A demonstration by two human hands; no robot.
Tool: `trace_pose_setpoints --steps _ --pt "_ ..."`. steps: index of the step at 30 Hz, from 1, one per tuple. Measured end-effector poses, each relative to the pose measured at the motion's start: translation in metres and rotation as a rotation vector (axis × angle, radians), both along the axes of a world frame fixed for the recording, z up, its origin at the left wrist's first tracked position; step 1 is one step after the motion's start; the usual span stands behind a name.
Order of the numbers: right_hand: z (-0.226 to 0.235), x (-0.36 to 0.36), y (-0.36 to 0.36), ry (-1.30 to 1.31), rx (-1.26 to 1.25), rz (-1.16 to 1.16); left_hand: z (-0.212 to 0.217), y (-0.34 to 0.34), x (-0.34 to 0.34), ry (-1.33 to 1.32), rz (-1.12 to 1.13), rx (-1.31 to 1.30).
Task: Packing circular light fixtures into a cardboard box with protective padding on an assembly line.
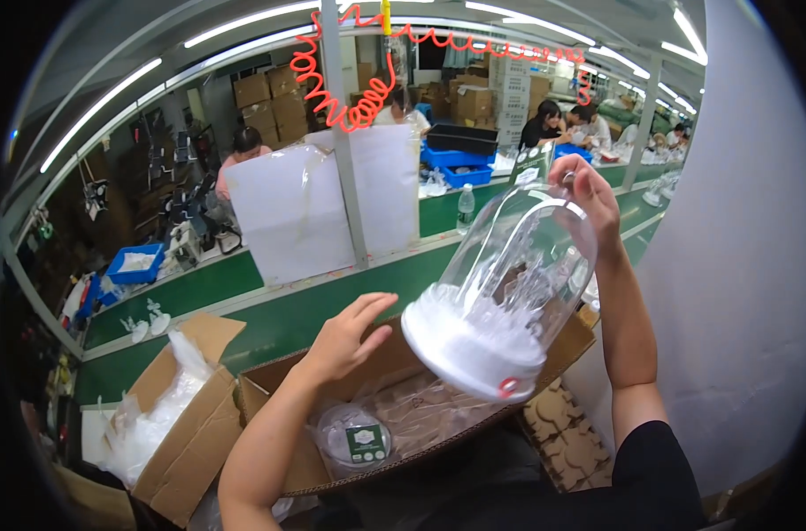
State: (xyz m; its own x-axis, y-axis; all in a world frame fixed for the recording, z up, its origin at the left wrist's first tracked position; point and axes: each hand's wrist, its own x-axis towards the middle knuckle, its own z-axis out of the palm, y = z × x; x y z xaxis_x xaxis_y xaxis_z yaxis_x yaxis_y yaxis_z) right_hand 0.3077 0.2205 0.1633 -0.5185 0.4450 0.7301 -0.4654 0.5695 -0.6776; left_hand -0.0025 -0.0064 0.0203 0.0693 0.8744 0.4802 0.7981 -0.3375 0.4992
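Observation:
My right hand [589, 199] is closed around the top knob of a clear dome ornament [500, 292], holding it up in the air. The ornament tilts, with its white round base [469, 358] toward the lower left; white fluff and clear decorations show inside the dome. Off to the left of the base, my left hand [350, 336] has its fingers stretched out and holds nothing. Beneath both hands is an open cardboard box [474, 429]. A second clear dome [354, 435] with a green label lies inside it, beside plastic wrapping.
At the left stands a smaller carton [186, 434] stuffed with clear plastic bags [168, 398]. Moulded pulp trays [569, 434] lie right of the box. Beyond runs a green conveyor belt [305, 314] with white boards [288, 212] and a bottle [466, 208]. Several people work across it.

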Motion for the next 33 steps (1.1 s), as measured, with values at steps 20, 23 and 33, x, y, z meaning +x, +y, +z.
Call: trace_pose_setpoints --steps 20,23,33 --pt "-0.073 -0.066 -0.028 -0.301 0.3 -0.081 0.005 -0.016 0.044 0.003 -0.06 -0.157" --pt "-0.078 -0.066 -0.022 -0.348 0.253 -0.064 -0.005 -0.014 0.043 0.019 -0.064 -0.134" --pt "-0.085 -0.064 -0.028 -0.352 0.513 0.054 -0.004 -0.014 0.017 -0.263 -0.151 -0.232"
